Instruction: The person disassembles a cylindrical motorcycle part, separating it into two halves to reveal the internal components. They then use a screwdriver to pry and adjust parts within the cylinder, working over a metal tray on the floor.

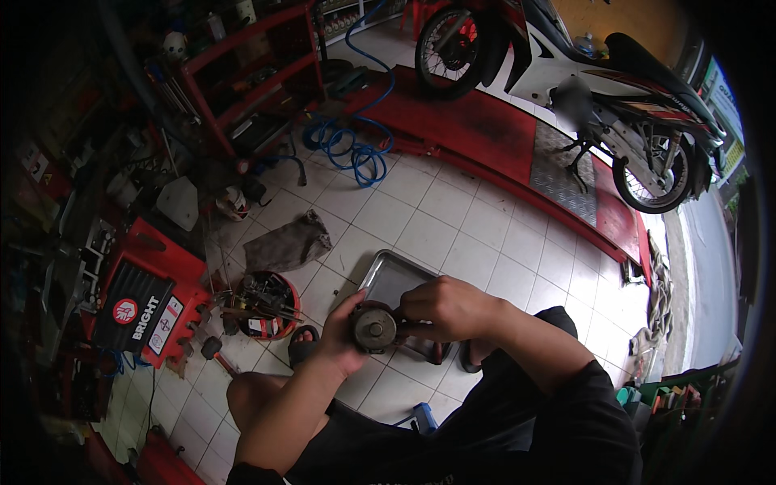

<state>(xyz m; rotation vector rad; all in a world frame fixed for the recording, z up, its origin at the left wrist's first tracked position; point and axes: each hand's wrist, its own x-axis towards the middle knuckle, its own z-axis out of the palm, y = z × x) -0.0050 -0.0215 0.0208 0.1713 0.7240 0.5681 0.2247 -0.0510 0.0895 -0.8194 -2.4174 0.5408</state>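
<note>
the left hand [343,343] is clamping its fingers around a round metal part [375,329] just right of them, axis pointing upward; the right hand [440,309] is curling its fingers beside the part's right edge, grip impossible to tell, a metal tray [386,279] lying below.

A machine part [375,330] sits between the left hand [343,343] and right hand [444,309] before a tray [396,276], a bucket [294,319] of tools [271,301] at left, a cloth [287,242] behind it and a motorcycle [638,101] on a lift [485,121] beyond.
</note>
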